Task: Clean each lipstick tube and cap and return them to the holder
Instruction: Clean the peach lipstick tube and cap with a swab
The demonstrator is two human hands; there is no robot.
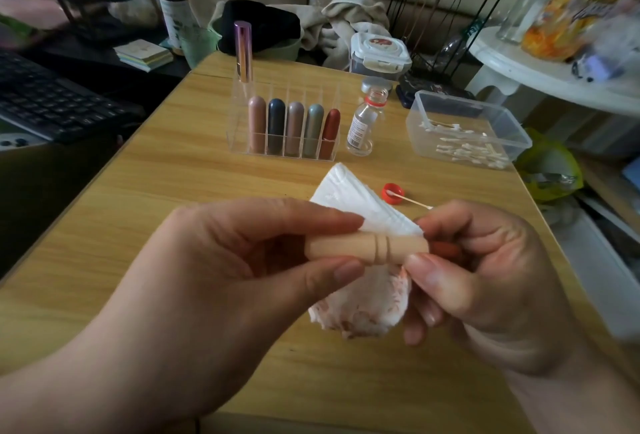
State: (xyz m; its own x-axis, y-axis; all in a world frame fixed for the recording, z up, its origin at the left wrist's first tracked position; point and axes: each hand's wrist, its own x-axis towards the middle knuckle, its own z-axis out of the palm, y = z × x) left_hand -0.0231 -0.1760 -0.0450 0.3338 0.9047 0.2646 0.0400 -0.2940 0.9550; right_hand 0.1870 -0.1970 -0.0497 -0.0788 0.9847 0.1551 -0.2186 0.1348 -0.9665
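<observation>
While left grip (pixel 239 260) and right grip (pixel 485 267) pinch lipstick tube (pixel 367 249), red tip (pixel 447 248) half-hidden.

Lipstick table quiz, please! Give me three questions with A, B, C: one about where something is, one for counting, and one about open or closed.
1. Where is the red bottle cap?
A) inside a green cup
B) on the table, beside the white tissue
C) on the keyboard

2. How many lipsticks stand in the front row of the clear holder?
A) two
B) eight
C) five

3. The clear box of cotton swabs is:
A) open, with no lid on
B) shut with a lid
C) tipped over

Answers:
1 B, it lies on the wood next to the tissue.
2 C, five rounded tops stand side by side.
3 A, its top is bare and it sits flat.
</observation>
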